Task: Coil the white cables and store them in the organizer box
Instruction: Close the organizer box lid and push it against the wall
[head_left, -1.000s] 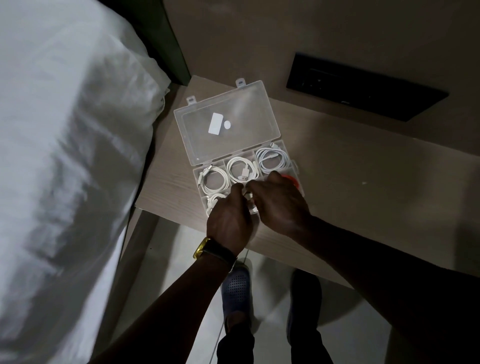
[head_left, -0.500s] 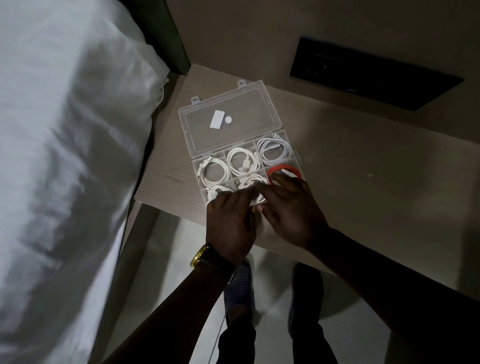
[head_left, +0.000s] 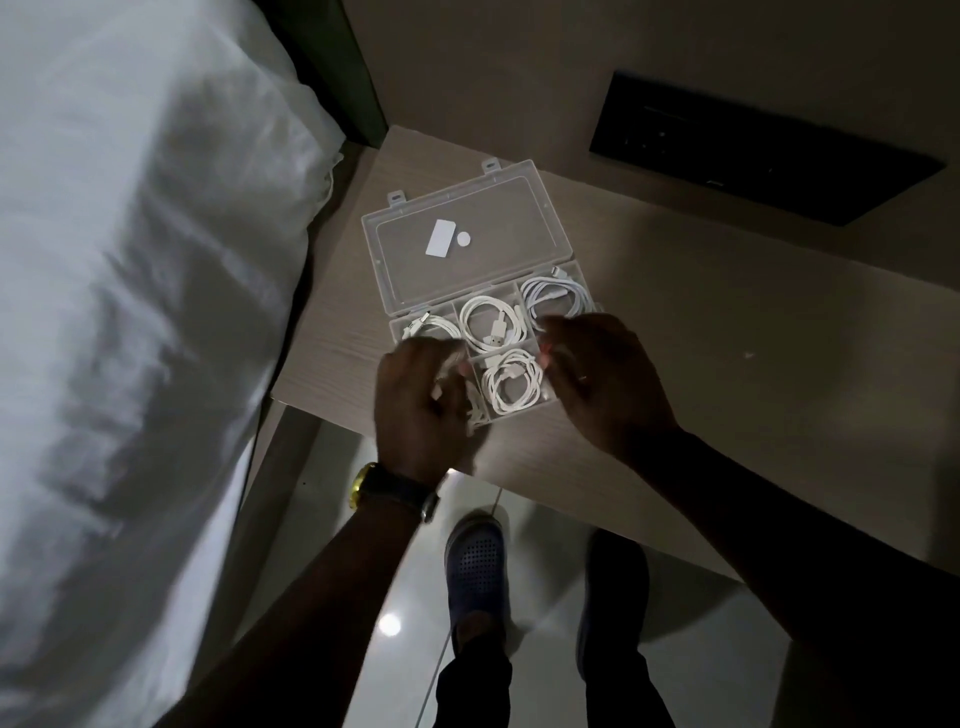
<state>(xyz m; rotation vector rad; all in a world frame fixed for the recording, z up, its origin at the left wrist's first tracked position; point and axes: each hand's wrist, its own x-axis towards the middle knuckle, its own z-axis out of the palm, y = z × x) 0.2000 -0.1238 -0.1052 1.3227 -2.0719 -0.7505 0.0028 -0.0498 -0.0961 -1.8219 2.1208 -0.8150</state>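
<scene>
A clear organizer box (head_left: 396, 323) lies open on the bedside table, its lid (head_left: 498, 208) flat behind it. Coiled white cables fill the back row: left (head_left: 434, 326), middle (head_left: 491, 325) and right (head_left: 553, 295). Another white coil (head_left: 511, 385) rests in the front middle compartment. My left hand (head_left: 421, 410) hovers over the front left compartment with its fingers loosely curled, blurred and hiding what lies below. Over the front right compartment, my right hand (head_left: 605, 387) covers that space and holds nothing that I can see.
The box sits near the left front corner of the pale wooden table (head_left: 727, 374). A white pillow and bed (head_left: 130, 312) fill the left side. A black panel (head_left: 753, 150) is on the wall behind. My shoes (head_left: 475, 566) and a thin white cord (head_left: 441, 654) are below the table edge.
Both hands were pressed together on the front middle compartment. They have drawn apart to left and right, leaving the coiled cable uncovered there. The orange coil is now hidden.
</scene>
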